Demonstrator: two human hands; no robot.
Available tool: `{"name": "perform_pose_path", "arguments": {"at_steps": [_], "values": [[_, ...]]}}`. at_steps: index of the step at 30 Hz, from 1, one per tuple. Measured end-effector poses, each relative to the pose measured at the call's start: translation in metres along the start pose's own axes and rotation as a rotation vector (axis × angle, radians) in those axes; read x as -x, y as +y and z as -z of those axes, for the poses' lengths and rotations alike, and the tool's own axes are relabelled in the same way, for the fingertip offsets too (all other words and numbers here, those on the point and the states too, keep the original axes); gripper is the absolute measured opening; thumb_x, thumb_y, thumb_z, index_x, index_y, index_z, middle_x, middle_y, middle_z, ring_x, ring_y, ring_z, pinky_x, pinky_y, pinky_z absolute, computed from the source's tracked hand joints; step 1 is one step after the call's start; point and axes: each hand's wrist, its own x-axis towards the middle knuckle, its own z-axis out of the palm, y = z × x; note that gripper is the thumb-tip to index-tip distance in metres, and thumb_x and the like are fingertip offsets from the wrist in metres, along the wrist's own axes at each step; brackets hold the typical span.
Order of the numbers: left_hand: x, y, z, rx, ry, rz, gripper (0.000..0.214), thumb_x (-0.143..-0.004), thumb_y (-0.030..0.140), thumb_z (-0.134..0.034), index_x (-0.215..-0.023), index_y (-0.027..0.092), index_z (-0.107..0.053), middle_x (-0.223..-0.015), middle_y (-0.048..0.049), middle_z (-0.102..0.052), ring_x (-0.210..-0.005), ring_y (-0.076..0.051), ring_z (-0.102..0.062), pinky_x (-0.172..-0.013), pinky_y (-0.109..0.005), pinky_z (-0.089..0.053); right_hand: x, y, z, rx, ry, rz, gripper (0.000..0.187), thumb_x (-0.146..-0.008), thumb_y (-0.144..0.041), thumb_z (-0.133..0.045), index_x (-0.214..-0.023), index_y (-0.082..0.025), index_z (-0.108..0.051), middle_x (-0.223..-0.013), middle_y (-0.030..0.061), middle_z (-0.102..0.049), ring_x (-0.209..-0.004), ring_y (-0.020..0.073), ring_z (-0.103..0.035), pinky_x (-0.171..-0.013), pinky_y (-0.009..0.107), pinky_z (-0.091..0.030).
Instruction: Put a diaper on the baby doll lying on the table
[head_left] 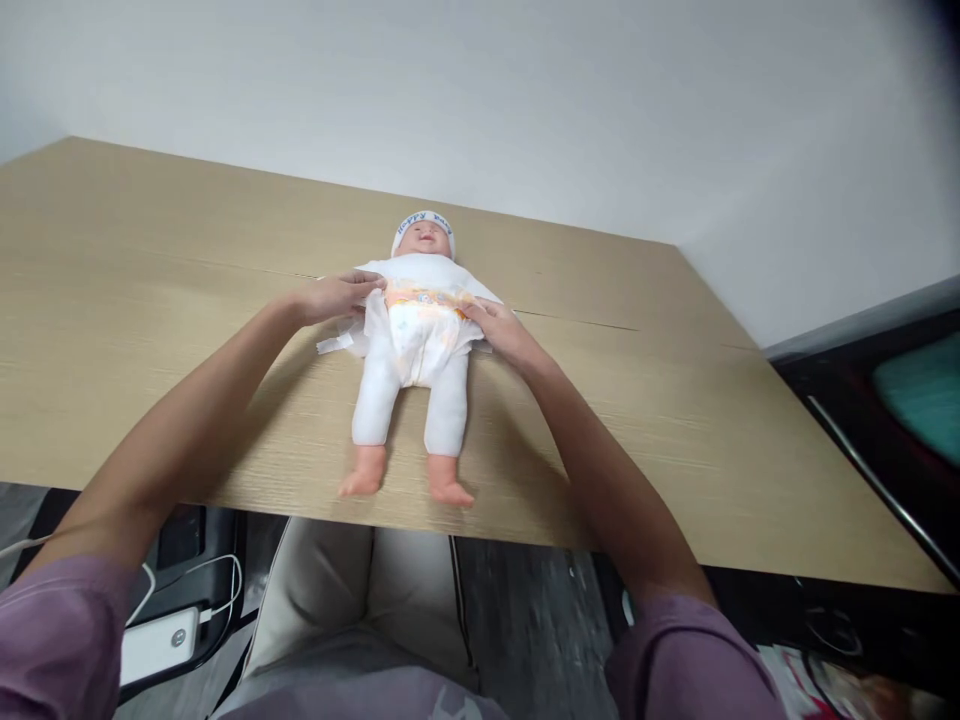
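A baby doll [448, 400] in white clothing and a lettered white cap lies on its back, feet toward me. Around its hips is a white diaper [424, 338] with an orange patterned waistband, its front folded up over the belly. My left hand [337, 297] is closed on the diaper's edge at the left side of the waist. Below it, a loose side flap with a white tab [334, 344] sticks out to the left. At the waistband's right end, my right hand [501, 328] grips the diaper between thumb and fingers; some of its fingertips are hidden.
The doll rests on a wooden table [637, 440] with a seam across it, against a pale wall [525, 100]. A white power bank [159, 645] with a cable sits on a black chair or tray at lower left. A dark object [862, 430] stands beyond the right edge.
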Motion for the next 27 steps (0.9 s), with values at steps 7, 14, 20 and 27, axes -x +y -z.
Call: {"name": "perform_pose_path", "arguments": {"at_steps": [7,14,20,27], "values": [[0.006,0.036,-0.012,-0.48,0.39,-0.22,0.021,-0.103,0.037,-0.064,-0.111,0.022,-0.075,-0.122,-0.012,-0.079,-0.111,-0.03,-0.07,-0.106,-0.049,-0.056,0.044,0.009,0.01,0.314,0.227,0.089,0.038,-0.106,-0.061,-0.061,-0.101,-0.025,-0.073,-0.096,0.0071,-0.082,-0.089,0.027,-0.073,-0.095,0.044,-0.06],[0.004,0.055,-0.104,-0.918,0.227,-0.592,0.035,-0.109,0.05,-0.061,-0.123,0.022,-0.078,-0.14,-0.0167,-0.074,-0.138,-0.041,-0.059,-0.122,-0.061,-0.044,0.067,0.039,0.008,0.478,0.328,0.036,0.03,-0.093,-0.054,-0.077,-0.093,-0.027,-0.064,-0.093,0.0061,-0.072,-0.092,0.0287,-0.068,-0.1,0.047,-0.056],[-0.002,0.042,-0.123,-1.022,0.259,-0.471,0.05,-0.099,0.062,-0.075,-0.131,0.024,-0.079,-0.153,-0.0173,-0.069,-0.147,-0.049,-0.049,-0.117,-0.067,-0.044,0.06,0.039,0.012,0.422,0.32,-0.129,0.042,-0.084,-0.06,-0.087,-0.098,-0.028,-0.065,-0.082,-0.0019,-0.065,-0.083,0.0263,-0.066,-0.085,0.041,-0.053],[-0.001,0.041,-0.121,-1.044,0.282,-0.457,0.047,-0.093,0.052,-0.082,-0.133,0.029,-0.081,-0.153,-0.0135,-0.069,-0.145,-0.049,-0.05,-0.116,-0.068,-0.046,0.065,0.029,0.017,0.411,0.182,-0.202,0.038,-0.085,-0.062,-0.088,-0.083,-0.027,-0.073,-0.081,0.0003,-0.069,-0.085,0.0263,-0.065,-0.087,0.041,-0.051]]}}
